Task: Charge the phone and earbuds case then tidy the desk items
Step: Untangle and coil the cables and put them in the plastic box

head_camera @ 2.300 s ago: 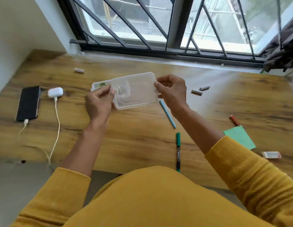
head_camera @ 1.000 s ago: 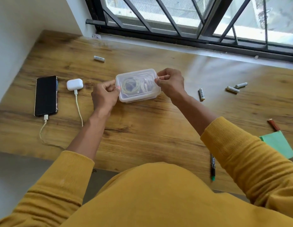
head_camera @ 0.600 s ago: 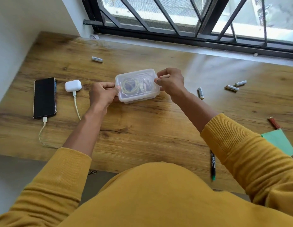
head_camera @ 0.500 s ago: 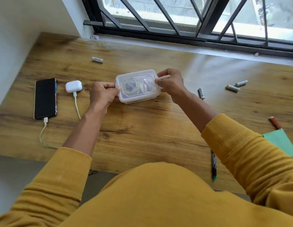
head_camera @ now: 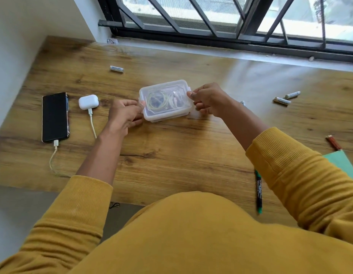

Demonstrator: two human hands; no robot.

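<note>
Centrally, both hands hold a clear lidded box (head_camera: pixel 165 100) on the tabletop (head_camera: pixel 171 151), its long axis running left-right. The left hand (head_camera: pixel 125 113) pinches the left end in its grip; the right hand (head_camera: pixel 208 99) pinches the right end. Far left, the phone (head_camera: pixel 55 116) points near-far, cabled, with the earbuds case (head_camera: pixel 88 102) just right, also cabled.

The left hand (head_camera: pixel 125 113) and right hand (head_camera: pixel 208 99) grip the ends of a lidded clear box (head_camera: pixel 165 100) with coiled cables inside, on the wooden bench (head_camera: pixel 171 155). The phone (head_camera: pixel 55 116) and earbuds case (head_camera: pixel 88 102) lie plugged in at left.
</note>
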